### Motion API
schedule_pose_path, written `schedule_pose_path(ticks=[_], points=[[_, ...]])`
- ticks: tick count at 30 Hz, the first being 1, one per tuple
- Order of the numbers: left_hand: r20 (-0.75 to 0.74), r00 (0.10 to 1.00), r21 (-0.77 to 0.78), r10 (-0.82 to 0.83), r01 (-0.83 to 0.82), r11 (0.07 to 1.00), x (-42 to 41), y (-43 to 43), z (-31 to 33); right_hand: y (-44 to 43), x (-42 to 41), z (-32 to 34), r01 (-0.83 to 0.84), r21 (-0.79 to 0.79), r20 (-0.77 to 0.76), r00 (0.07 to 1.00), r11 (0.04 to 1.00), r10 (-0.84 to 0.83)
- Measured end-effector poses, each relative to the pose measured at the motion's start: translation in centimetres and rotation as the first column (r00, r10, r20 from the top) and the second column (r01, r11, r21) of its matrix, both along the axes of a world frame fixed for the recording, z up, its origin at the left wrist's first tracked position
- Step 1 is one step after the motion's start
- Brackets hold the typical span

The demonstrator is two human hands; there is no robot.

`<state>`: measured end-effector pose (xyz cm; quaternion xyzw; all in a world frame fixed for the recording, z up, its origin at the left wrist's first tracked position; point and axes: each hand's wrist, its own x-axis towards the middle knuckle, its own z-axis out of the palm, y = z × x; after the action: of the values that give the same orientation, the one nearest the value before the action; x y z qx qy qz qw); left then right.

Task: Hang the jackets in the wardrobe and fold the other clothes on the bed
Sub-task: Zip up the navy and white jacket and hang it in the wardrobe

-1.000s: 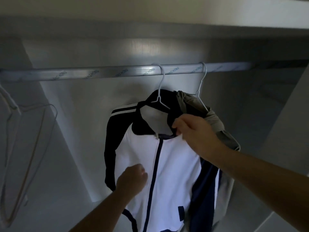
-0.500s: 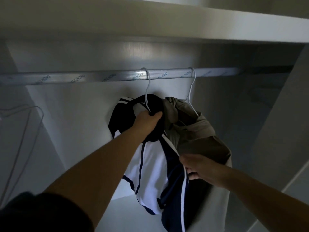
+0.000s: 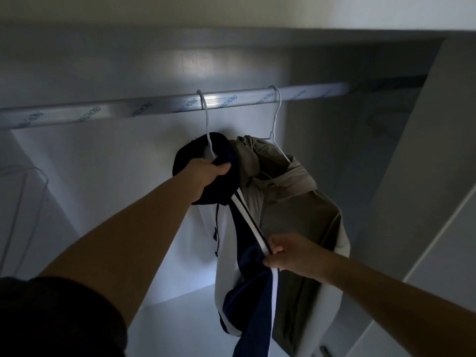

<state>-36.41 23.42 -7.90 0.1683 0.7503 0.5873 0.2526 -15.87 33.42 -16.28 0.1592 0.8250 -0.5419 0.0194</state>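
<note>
Dim white wardrobe walls frame a glossy metal rail [image 3: 116,112] running across the upper half of the frame. At centre, the left hand [image 3: 208,173] has its fingers curled round the dark collar of the navy-and-white jacket [image 3: 229,243], just under its thin white wire hanger [image 3: 206,119] hooked on the rail. That arm reaches up from the lower left, nearly straight. Right of centre and lower, the right hand [image 3: 291,253] pinches the jacket's white-striped navy sleeve between thumb and fingers. A matte khaki jacket [image 3: 291,202] hangs touching it on a second wire hanger [image 3: 277,117].
</note>
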Motion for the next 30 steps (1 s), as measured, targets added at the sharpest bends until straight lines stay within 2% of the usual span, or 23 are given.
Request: schedule_pose_path(ticks=[3,5,7,9,10,11,13,15,18,21,22,24,28,30], points=[[-0.046,0.998,-0.023,0.046,-0.047,0.999,0.2,0.3,0.0,0.5,0.6,1.9,0.216,0.064,-0.146,0.968,0.974,-0.205],[-0.075,0.995,-0.041,0.061,-0.064,0.997,0.4,0.7,0.0,0.2,1.2,3.0,0.275,0.128,-0.259,0.937,0.953,-0.235],[-0.081,0.995,-0.039,0.064,-0.067,0.997,0.8,1.1,0.1,-1.1,1.7,3.0,0.227,0.275,-0.274,0.95,0.934,-0.15],[-0.095,0.994,-0.009,0.051,-0.052,0.999,1.3,1.7,0.2,-2.6,2.1,2.3,0.104,0.386,-0.168,0.985,0.917,-0.041],[-0.1,0.994,0.001,0.042,-0.042,0.999,1.5,1.8,0.3,-2.8,2.2,2.1,0.091,0.407,-0.135,0.99,0.909,-0.039],[-0.101,0.994,0.011,0.03,-0.029,1.0,1.7,1.9,0.3,-2.7,2.2,2.1,0.147,0.432,-0.168,0.982,0.89,-0.081],[-0.054,0.999,0.055,-0.004,0.007,0.998,1.8,1.7,0.3,-1.7,1.7,2.6,0.377,0.504,-0.377,0.906,0.777,-0.195],[-0.023,0.997,0.064,-0.068,0.069,0.996,2.0,1.1,0.2,-1.4,0.6,3.7,0.478,0.542,-0.492,0.847,0.691,-0.201],[-0.124,0.967,-0.09,-0.225,0.214,0.973,1.9,-0.1,-0.1,-1.6,-2.0,4.0,0.402,0.637,-0.377,0.907,0.658,-0.188],[-0.297,0.903,-0.209,-0.309,0.255,0.944,1.1,-1.8,-1.0,-0.9,-3.4,4.5,0.353,0.8,-0.298,0.935,0.485,-0.19],[-0.354,0.881,-0.221,-0.315,0.249,0.943,0.9,-2.3,-1.4,-0.4,-3.6,4.6,0.343,0.812,-0.278,0.939,0.472,-0.205],[-0.424,0.853,-0.21,-0.302,0.232,0.95,1.0,-3.2,-2.2,0.3,-3.9,4.9,0.335,0.795,-0.253,0.941,0.506,-0.226],[-0.386,0.866,-0.187,-0.319,0.266,0.946,1.3,-4.2,-3.6,-0.6,-5.5,4.9,0.342,0.748,-0.315,0.937,0.568,-0.15],[-0.553,0.818,-0.133,-0.161,0.104,0.986,0.8,-5.1,-3.9,-0.5,-6.3,5.0,0.333,0.761,-0.316,0.94,0.557,-0.13]])
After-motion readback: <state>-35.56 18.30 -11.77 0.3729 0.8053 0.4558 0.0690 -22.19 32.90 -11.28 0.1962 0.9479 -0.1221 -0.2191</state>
